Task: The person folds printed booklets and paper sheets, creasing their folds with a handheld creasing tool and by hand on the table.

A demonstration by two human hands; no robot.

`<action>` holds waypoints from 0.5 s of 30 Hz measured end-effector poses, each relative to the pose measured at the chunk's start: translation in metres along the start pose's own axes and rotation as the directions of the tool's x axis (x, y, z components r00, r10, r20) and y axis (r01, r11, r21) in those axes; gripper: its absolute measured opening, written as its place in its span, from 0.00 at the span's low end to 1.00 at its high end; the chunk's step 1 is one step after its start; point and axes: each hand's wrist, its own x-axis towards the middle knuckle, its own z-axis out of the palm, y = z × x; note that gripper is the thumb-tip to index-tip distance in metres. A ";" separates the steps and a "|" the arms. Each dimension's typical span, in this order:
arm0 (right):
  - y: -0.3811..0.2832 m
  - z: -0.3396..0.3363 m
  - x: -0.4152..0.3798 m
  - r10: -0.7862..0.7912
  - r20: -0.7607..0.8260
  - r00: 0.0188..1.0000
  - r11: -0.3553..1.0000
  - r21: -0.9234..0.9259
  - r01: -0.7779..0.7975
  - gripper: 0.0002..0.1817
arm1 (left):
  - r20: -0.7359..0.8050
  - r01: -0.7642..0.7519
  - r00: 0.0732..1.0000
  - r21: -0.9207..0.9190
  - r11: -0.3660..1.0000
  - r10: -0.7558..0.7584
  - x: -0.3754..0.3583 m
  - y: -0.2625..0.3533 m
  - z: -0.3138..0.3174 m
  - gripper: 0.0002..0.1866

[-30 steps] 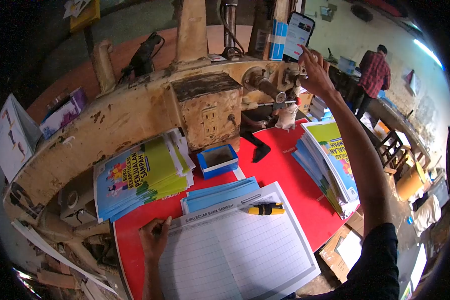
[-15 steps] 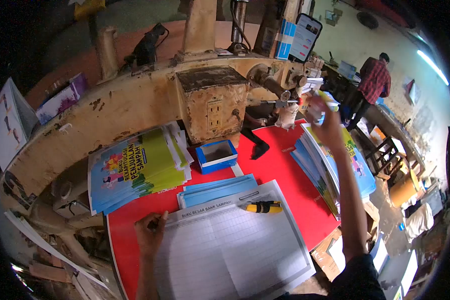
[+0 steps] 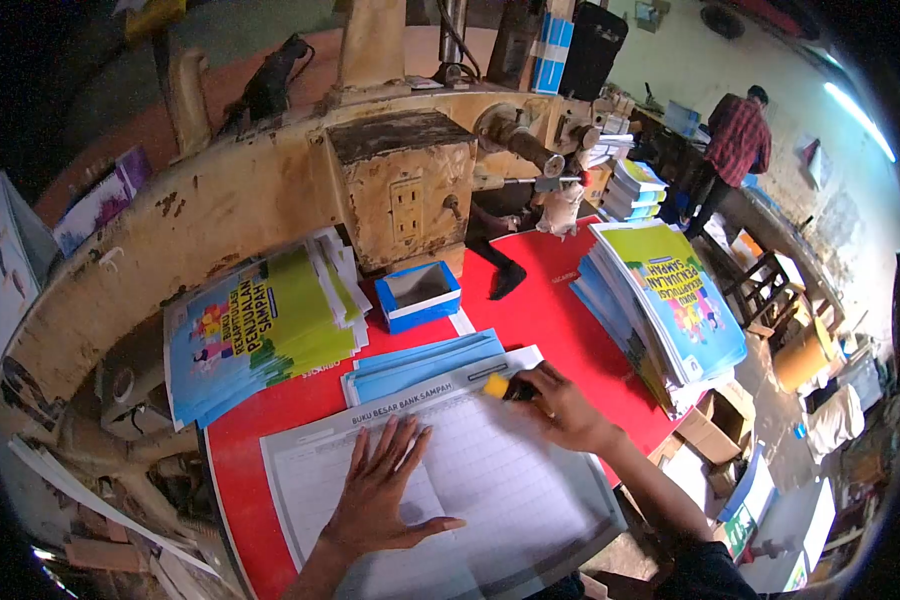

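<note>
My left hand lies flat with spread fingers on a large printed sheet headed "BUKU BESAR BANK SAMPAH". At the sheet's upper right, my right hand is closed around a small yellow-and-black tool; only its yellow end shows clearly, and I cannot make out its exact kind. A light blue paper stack sits just beyond the sheet's top edge. Behind that stands a blue open-topped box.
A worn metal machine stands across the red work surface. Stacks of printed covers lie at left and right. Bundled books are piled beyond. A person in a checked shirt stands at the far right.
My right hand has come down from the upper right and taken hold of the yellow-and-black tool. My left hand has moved from the sheet's left edge to lie flat on it.
</note>
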 end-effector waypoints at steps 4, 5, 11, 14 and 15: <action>-0.048 -0.024 0.004 0.509 0.279 0.814 0.203 0.881 -0.428 0.18 | -0.023 0.014 1.000 0.077 0.997 -0.013 -0.002 -0.001 0.011 0.64; -0.053 -0.025 0.003 0.443 0.297 0.846 0.183 0.894 -0.409 0.17 | -0.009 0.040 0.999 0.050 0.998 -0.039 -0.001 -0.002 0.014 0.64; -0.102 -0.005 0.002 0.145 0.301 0.943 0.950 0.223 -0.218 0.17 | -0.142 0.080 0.986 -0.026 0.996 -0.083 -0.006 -0.003 0.016 0.64; -0.107 0.008 0.008 -0.010 0.311 0.950 0.977 0.204 -0.056 0.19 | -0.186 0.113 0.975 -0.061 0.992 -0.122 -0.008 -0.005 0.017 0.67; -0.107 0.011 0.012 -0.047 0.295 0.954 0.986 0.168 -0.003 0.20 | -0.202 0.103 0.972 -0.075 0.992 -0.117 -0.009 -0.006 0.019 0.68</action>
